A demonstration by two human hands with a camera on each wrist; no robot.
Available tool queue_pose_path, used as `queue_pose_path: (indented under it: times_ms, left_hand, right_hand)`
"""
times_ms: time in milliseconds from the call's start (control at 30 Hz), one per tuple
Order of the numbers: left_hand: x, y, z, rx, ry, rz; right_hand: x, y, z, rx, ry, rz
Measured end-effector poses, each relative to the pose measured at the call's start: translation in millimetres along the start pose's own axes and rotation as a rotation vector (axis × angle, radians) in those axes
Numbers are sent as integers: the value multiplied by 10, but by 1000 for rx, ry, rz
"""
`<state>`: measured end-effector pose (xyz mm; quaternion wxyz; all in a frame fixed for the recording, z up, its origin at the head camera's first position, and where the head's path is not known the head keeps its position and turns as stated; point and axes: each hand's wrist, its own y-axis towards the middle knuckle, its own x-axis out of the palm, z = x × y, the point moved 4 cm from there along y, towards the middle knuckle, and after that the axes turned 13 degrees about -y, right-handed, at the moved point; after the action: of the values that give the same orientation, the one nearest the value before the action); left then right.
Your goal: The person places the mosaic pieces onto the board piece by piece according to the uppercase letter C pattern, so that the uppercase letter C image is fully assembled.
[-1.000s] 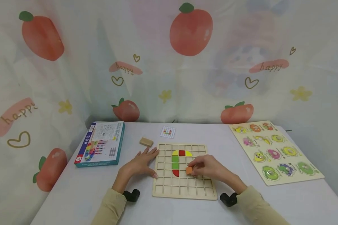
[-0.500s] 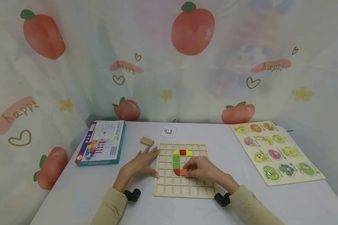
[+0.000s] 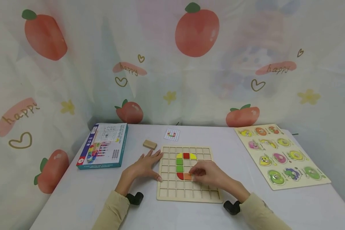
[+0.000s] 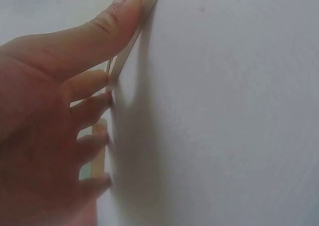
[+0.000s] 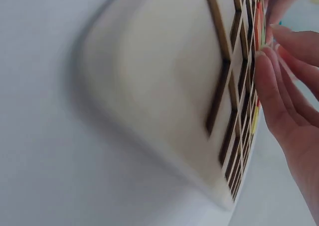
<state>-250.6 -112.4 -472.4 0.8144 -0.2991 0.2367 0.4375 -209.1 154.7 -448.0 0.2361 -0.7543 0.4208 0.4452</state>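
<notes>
A pale wooden grid board [image 3: 172, 193] lies on the table with coloured tiles in its cells. A flat orange square tile [image 3: 187, 176] sits in the cell right of a red rounded tile [image 3: 180, 176]. At the orange tile's right edge are the fingertips of my right hand [image 3: 208, 174], bent close together; they also show low over the grid in the right wrist view. My left hand [image 3: 143, 166] lies spread along the board's left side, thumb and fingertips at its edge. Above are two green tiles [image 3: 179, 165], a red square [image 3: 186, 156] and yellow rounded tiles [image 3: 193, 156].
A wooden block [image 3: 150, 144] and a small pattern card [image 3: 172, 134] lie behind the board. At the left is a flat boxed set [image 3: 103, 148]; a fruit puzzle board [image 3: 280, 156] lies at the right. A printed curtain [image 3: 172, 80] hangs behind the table [image 3: 207, 135].
My right hand brought the orange tile leftward to the red rounded one; the tile now lies flat in its cell and the hand has shifted slightly right. My left hand stayed put.
</notes>
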Motion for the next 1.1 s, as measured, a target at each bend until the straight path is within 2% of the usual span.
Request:
queue_pose_path:
  times_ms: [267,667,900,1100]
  left_hand:
    - [24,-7,-10,4,-1,-4]
    - [1,-16,-11,14,-12,-4]
    - [-22,-22,10,15,-16,-8]
    - [-15,-24,11,19,-16,-11]
  right_hand:
    - [-168,-363,190,73,-6,52]
    - [-418,-812,558,137,-102,158]
    - [-429,-926,738,239,-127,119]
    - [-389,-927,760,283,-115,98]
